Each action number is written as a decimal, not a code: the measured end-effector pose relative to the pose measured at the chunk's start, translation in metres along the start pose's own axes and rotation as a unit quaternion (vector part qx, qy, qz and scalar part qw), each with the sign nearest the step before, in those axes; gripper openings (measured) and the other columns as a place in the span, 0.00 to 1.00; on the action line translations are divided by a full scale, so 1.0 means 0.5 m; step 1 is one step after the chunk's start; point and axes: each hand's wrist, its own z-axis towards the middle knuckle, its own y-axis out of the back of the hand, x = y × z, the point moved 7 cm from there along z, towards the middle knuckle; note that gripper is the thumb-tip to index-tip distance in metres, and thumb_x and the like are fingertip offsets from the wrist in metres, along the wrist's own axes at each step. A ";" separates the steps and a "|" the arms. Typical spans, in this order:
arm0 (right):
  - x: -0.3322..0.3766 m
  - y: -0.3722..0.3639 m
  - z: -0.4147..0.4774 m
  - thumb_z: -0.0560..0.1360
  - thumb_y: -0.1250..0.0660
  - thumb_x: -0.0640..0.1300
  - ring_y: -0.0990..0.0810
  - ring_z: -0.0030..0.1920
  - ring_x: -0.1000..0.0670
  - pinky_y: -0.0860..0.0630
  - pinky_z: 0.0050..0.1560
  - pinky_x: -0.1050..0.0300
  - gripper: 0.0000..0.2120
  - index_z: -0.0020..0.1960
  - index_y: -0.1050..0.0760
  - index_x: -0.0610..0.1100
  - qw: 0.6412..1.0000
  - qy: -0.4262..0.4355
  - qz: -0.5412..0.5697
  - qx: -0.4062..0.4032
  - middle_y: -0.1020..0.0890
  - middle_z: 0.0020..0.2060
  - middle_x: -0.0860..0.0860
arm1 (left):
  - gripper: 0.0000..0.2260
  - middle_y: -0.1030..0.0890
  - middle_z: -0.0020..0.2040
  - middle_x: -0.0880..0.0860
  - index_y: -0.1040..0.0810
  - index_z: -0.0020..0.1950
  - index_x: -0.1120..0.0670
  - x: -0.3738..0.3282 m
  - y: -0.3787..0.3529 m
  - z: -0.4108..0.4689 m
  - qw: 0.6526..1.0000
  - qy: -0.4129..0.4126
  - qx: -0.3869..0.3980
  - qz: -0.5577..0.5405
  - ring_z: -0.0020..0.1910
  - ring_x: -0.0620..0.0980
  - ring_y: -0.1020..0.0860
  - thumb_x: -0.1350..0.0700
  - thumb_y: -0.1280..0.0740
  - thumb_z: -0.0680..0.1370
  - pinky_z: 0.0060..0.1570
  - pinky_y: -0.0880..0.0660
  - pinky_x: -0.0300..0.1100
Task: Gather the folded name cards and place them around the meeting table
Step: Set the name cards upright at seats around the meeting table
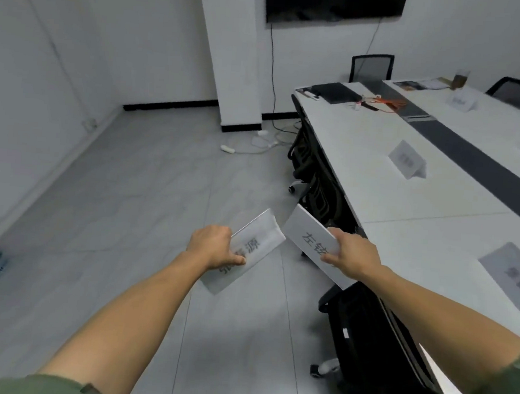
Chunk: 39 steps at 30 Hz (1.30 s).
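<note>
- Your left hand [215, 248] pinches one name card [262, 234], and your right hand [352, 255] grips the second card [305, 230], both at twelve o'clock.
- Stand each upright on the meeting table [362, 161], two o'clock, print facing outward.

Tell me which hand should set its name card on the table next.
Right, probably. The right hand holds the right card beside the near edge of the table; the left hand holds the left card out over the floor, farther away.

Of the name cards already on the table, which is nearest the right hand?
The near-end card, lying just right of the right hand. The mid-table card and far-end card sit much farther up the table.
</note>
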 end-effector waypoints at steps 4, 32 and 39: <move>0.025 -0.004 0.179 0.72 0.31 0.58 0.18 0.48 0.49 0.22 0.43 0.54 0.27 0.68 0.34 0.59 1.000 0.011 -0.007 0.014 0.17 0.52 0.54 | 0.23 0.19 0.46 0.52 0.24 0.46 0.52 0.072 0.015 0.147 1.000 0.019 0.008 -0.006 0.47 0.54 0.21 0.34 0.30 0.67 0.36 0.33 0.42; -0.043 0.080 1.446 0.72 0.31 0.59 0.19 0.48 0.48 0.22 0.45 0.53 0.28 0.69 0.35 0.58 0.992 -0.124 0.017 0.000 0.18 0.52 0.53 | 0.23 0.18 0.47 0.52 0.21 0.47 0.53 0.245 0.278 1.499 0.995 -0.093 0.017 0.041 0.48 0.54 0.21 0.34 0.30 0.66 0.38 0.33 0.42; -0.082 0.194 1.738 0.72 0.31 0.58 0.20 0.46 0.47 0.26 0.41 0.56 0.28 0.69 0.34 0.57 0.990 -0.141 0.012 -0.017 0.18 0.52 0.51 | 0.24 0.19 0.46 0.51 0.22 0.46 0.53 0.235 0.386 1.815 0.993 -0.115 -0.001 0.032 0.47 0.53 0.22 0.34 0.29 0.66 0.38 0.32 0.43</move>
